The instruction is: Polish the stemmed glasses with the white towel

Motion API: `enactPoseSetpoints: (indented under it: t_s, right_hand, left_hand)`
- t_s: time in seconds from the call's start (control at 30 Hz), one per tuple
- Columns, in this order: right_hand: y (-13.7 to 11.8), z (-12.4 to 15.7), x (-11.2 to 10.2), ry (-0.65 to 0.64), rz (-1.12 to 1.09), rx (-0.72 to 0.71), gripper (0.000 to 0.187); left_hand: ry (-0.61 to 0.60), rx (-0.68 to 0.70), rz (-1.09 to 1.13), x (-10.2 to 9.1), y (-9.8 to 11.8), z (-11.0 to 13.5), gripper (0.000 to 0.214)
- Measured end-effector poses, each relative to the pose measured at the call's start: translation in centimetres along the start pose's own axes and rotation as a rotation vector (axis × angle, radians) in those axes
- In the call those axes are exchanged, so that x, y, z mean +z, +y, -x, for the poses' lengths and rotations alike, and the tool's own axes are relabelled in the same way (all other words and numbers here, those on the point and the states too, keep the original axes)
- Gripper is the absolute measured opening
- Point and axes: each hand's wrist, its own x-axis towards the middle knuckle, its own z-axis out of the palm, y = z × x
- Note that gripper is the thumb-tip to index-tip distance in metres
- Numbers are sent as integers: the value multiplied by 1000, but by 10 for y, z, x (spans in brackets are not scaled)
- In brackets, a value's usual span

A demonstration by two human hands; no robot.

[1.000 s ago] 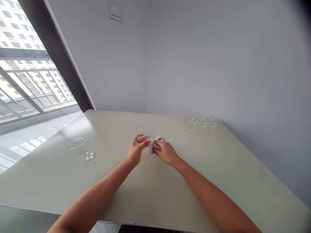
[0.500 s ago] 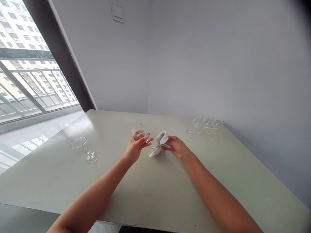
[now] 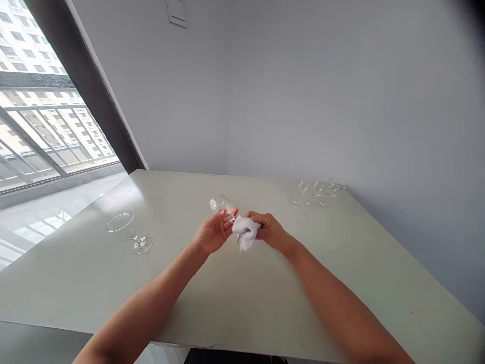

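Note:
My left hand is closed around a clear stemmed glass, tilted with its bowl pointing up and to the left. A white cloth is gripped in my right hand and folds over the foot end of that glass, hiding most of the foot. The two hands are close together above the middle of the table. To the left, another stemmed glass stands upright on its foot, apart from my hands.
Several clear stemmed glasses stand grouped at the table's far right, near the wall. The pale table reaches toward me, its front edge below my forearms. A window with a railing lies at the left.
The cloth in my right hand has moved slightly left and now wraps the foot end of the held glass. My left hand's hold has turned, showing more of the bowl.

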Motion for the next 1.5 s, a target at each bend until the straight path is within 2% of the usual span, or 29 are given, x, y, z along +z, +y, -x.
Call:
enactPoseSetpoints:
  t_s: [0.1, 0.17, 0.23, 0.33, 0.4, 0.43, 0.5, 0.57, 0.63, 0.7, 0.73, 0.8, 0.87, 0.97, 1.07, 1.2, 1.33, 1.4, 1.5]
  right_hand:
    - [17, -5, 4, 203, -559, 134, 19]
    - [26, -8, 16, 306, -791, 169, 24]
    - [31, -9, 29, 337, -915, 229, 21]
    - [36, -7, 41, 277, -989, 397, 17]
    - [41, -5, 41, 209, -853, 496, 23]
    - [43, -4, 39, 180, -709, 535, 27]
    - [46, -1, 30, 154, -262, 545, 28]
    - [44, 1, 19, 217, 298, 432, 20]
    - [37, 2, 10, 341, 762, 241, 20]
    - [26, 1, 7, 411, 1022, 77, 25]
    - [21, -1, 8, 391, 1095, 25, 27]
    - [15, -6, 13, 293, 1203, -21, 29]
    - [16, -11, 17, 202, 1294, -5, 28]
    - [25, -20, 10, 177, 1326, 56, 26]
    - [35, -26, -19, 322, 1250, 194, 22]
    - [44, -28, -79, 552, 1197, 357, 23]
    - [52, -26, -132, 731, 1131, 467, 27]
    - [57, -26, -148, 786, 1094, 498, 26]
    - [66, -29, -161, 836, 1044, 525, 26]
  left_hand:
    - [-44, 149, 6, 6, 2, 4, 26]
    - [-19, 259, -37, 10, 2, 5, 30]
    - [8, 363, -122, 13, 2, 6, 37]
    - [19, 467, -291, 15, 2, 7, 51]
    - [37, 504, -373, 15, 2, 6, 56]
    - [59, 518, -401, 14, 3, 6, 57]
    - [128, 547, -438, 13, 5, 5, 58]
    - [204, 572, -467, 12, 7, 4, 59]
    - [256, 572, -501, 12, 6, 4, 58]
    - [261, 539, -540, 12, 3, 5, 57]
    - [245, 517, -554, 12, 0, 5, 57]
    - [190, 476, -560, 13, -7, 6, 58]
    - [135, 449, -549, 14, -14, 7, 59]
    - [88, 447, -563, 10, -25, 4, 69]
    - [103, 384, -721, -2, -36, -4, 76]
    - [129, 170, -949, -21, -50, -13, 57]
    - [138, 175, -972, -28, -56, -16, 44]
    - [145, 179, -958, -28, -55, -15, 43]
    - [139, 174, -930, -26, -54, -14, 41]
